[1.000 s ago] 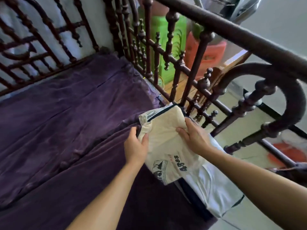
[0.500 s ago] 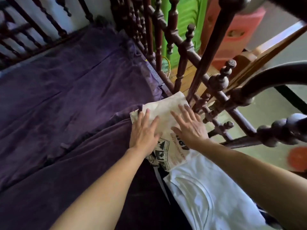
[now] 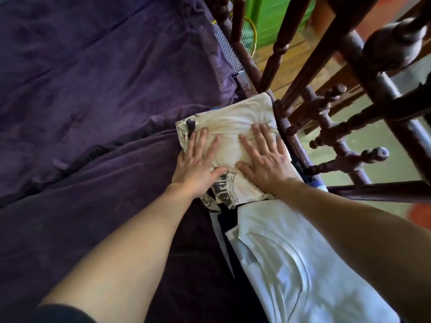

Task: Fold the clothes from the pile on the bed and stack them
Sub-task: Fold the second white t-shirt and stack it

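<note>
The left hand (image 3: 198, 164) and right hand (image 3: 263, 164) lie flat, fingers spread, on the folded cream shirt (image 3: 233, 117) just beside the bed rail (image 3: 326, 108). Best press evenly, smoothing outward so the edges lie square.

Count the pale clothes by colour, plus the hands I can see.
Cream printed garment: 1
White garment: 1
Hands (left hand, right hand), both flat on the cream one: 2
Total: 4

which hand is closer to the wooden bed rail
Right. The right hand lies flat on the folded cream shirt beside the wooden rail; the left hand presses the shirt's other edge, farther from it.
</note>
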`<state>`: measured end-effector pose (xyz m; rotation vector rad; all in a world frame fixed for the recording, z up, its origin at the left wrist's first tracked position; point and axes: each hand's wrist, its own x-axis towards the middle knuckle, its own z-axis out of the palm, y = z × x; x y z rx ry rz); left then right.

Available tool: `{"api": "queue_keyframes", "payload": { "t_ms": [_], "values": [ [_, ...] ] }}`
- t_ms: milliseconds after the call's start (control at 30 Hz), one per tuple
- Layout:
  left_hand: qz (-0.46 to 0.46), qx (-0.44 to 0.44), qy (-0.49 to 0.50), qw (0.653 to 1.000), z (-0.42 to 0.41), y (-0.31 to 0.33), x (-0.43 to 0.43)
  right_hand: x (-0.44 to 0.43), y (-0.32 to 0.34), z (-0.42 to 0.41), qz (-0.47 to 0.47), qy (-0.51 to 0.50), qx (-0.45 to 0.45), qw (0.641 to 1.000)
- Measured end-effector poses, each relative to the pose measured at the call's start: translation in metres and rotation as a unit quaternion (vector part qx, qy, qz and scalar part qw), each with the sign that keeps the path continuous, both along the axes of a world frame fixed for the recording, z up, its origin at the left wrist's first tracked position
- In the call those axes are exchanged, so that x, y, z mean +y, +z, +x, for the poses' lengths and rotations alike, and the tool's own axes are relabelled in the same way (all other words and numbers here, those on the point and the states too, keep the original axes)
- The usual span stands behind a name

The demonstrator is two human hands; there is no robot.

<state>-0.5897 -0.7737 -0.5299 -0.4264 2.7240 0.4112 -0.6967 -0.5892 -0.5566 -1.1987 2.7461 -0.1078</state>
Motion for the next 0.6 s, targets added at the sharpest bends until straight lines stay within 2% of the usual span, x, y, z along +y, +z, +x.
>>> {"api": "queue_keyframes", "payload": {
  "t_ms": [133, 233, 400, 600],
  "values": [
    [-0.009, 0.018, -0.011, 1.000, 0.017, 0.037, 0.012, -0.001, 0.035, 0.008, 0.065, -0.011, -0.020, 0.998],
    [0.007, 0.037, 0.008, 0.999, 0.066, 0.074, 0.022, -0.003, 0.073, 0.025, 0.105, -0.035, -0.039, 0.993],
    [0.023, -0.043, 0.081, 0.996, 0.190, 0.122, 0.030, -0.006, 0.128, 0.101, 0.066, -0.014, -0.042, 0.997],
    [0.010, -0.047, 0.165, 0.985, 0.360, 0.156, 0.034, -0.009, 0.167, 0.250, 0.000, 0.052, -0.089, 0.995]
  ]
}}
